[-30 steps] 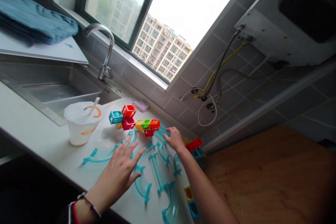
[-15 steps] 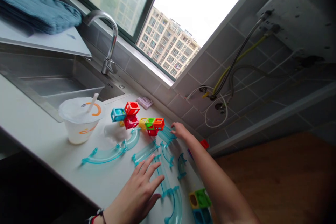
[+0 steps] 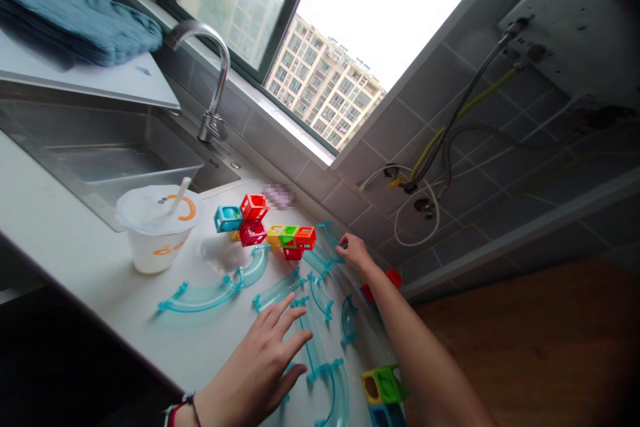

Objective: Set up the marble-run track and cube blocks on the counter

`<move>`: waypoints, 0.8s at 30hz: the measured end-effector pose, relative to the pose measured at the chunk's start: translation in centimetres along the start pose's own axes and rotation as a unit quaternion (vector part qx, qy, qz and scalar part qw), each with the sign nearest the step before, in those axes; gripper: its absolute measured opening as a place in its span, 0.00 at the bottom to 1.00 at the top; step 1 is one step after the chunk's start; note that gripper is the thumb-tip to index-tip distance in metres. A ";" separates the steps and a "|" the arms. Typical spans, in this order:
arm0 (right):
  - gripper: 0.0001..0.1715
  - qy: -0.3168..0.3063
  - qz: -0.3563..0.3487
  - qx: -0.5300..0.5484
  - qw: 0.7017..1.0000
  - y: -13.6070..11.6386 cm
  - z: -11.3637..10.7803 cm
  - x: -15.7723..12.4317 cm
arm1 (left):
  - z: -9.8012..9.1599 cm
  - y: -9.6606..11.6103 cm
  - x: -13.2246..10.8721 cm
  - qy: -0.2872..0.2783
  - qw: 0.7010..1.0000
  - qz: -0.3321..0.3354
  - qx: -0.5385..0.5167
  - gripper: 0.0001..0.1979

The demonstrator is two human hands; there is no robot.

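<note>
My left hand [image 3: 263,363] hovers low over the counter with its fingers spread, holding nothing. Beneath and beside it lies a straight translucent blue track piece [image 3: 314,343], joined to a curved track piece [image 3: 339,393]. Farther back, my right hand [image 3: 355,253] pinches the end of another translucent blue track piece [image 3: 329,235] near the wall. A second straight track piece [image 3: 317,261] lies just below that one. To the left stand coloured cube blocks in two groups: a red and blue cluster [image 3: 253,232] and a yellow, green and orange row [image 3: 289,236].
A white lidded cup [image 3: 157,240] with a straw stands left of the blocks, by the sink [image 3: 115,160] and faucet [image 3: 215,80]. Green and blue cubes [image 3: 390,383] sit at lower right; red blocks [image 3: 394,277] lie behind my right forearm. Cables [image 3: 440,127] hang along the wall.
My right hand has shifted slightly right, and the track piece at its fingers now shows raised apart from the one below. My left hand stays almost still.
</note>
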State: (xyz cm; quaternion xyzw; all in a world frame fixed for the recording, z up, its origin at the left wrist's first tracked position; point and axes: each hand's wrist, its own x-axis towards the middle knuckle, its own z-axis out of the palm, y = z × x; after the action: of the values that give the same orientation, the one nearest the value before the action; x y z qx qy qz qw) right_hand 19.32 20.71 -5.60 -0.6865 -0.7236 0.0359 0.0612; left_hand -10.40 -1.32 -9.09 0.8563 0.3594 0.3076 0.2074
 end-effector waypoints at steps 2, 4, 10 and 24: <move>0.14 0.040 0.008 0.019 0.999 0.1 -1.1 -0.8 | -0.3 -0.2 -0.1 0.009 1.000 0.006 -0.016 0.17; 0.10 0.083 0.012 0.044 0.995 -0.1 -2.5 -1.7 | -0.4 -0.4 -0.1 0.019 0.999 0.011 -0.035 0.17; 0.14 0.206 -0.007 0.141 0.968 -3.0 -7.6 -5.5 | -1.6 -0.8 0.1 0.057 0.992 -0.020 -0.115 0.21; 0.13 -0.253 -0.260 0.388 0.847 -14.7 -12.6 -16.3 | -4.1 -1.1 0.0 0.097 0.880 -0.110 -0.452 0.25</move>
State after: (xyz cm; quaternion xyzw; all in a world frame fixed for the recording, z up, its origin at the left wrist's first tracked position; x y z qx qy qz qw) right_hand 7.38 3.27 8.25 -0.3607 -0.7930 0.4692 0.1442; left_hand -13.75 -0.05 -6.77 0.5898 0.2916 0.4936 0.5688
